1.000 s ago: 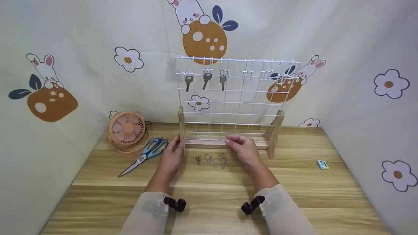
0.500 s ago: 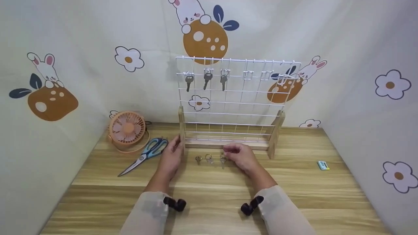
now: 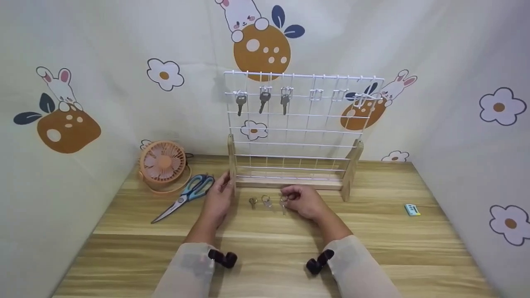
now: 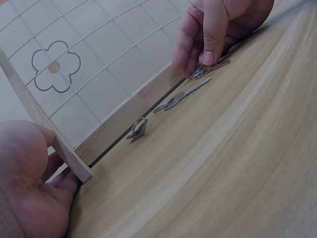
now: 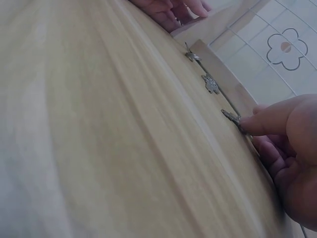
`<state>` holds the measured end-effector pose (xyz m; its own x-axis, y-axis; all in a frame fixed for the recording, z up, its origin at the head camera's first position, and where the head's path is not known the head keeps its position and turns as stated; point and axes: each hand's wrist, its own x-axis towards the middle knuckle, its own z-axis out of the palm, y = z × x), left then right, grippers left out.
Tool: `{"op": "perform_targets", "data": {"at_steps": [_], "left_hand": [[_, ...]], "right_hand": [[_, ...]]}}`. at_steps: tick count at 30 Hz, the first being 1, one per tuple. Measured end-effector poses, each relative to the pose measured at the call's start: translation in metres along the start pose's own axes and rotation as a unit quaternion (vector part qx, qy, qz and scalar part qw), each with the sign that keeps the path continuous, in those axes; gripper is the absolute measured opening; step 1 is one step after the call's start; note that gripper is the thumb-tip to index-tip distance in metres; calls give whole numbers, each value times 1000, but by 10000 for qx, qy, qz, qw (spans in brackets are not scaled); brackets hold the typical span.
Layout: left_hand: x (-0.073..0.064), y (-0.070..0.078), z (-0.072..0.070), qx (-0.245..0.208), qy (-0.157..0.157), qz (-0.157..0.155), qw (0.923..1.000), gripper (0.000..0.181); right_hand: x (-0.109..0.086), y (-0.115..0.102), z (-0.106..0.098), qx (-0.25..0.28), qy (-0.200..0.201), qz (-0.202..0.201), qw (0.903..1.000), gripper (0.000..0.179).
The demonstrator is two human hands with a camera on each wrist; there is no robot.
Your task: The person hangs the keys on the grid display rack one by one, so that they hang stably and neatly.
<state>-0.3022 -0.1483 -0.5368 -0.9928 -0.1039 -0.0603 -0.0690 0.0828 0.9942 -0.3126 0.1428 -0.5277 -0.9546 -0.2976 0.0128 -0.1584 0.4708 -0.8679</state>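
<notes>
A white wire grid rack (image 3: 293,144) stands upright on wooden legs. My left hand (image 3: 219,200) grips its left wooden leg (image 4: 67,157) low down, fingers partly hidden behind the wood. In front of the rack lie a right key (image 5: 229,116), a middle key (image 3: 268,204) and a left key (image 3: 253,203), each with a metal ring. At the right key's ring, my right hand (image 3: 306,202) pinches with thumb and fingers; the key still lies on the table. Three more keys, including a hanging key (image 3: 265,102), dangle from hooks along the top left.
Further right on the grid are hooks (image 3: 316,94) without keys. Scissors (image 3: 182,199) with blue handles lie left of my left hand, beside an orange fan (image 3: 163,162). A small light-blue item (image 3: 412,210) lies far right on the wooden table (image 3: 265,265).
My right hand has come down from the rack's lower bar to the right key and now pinches its ring. My left hand has stayed on the wooden leg.
</notes>
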Motion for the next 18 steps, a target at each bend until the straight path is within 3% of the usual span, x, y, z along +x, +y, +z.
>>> {"op": "perform_targets", "data": {"at_steps": [6, 14, 18], "left_hand": [[-1, 1, 0, -23, 44, 11, 10000, 57], [0, 1, 1, -77, 20, 35, 10000, 57], [1, 0, 1, 4, 15, 51, 10000, 55]], "right_hand": [[-1, -1, 0, -201, 42, -123, 9997, 26], [-2, 0, -3, -584, 310, 131, 9977, 11], [0, 1, -4, -154, 453, 249, 9985, 9]]}}
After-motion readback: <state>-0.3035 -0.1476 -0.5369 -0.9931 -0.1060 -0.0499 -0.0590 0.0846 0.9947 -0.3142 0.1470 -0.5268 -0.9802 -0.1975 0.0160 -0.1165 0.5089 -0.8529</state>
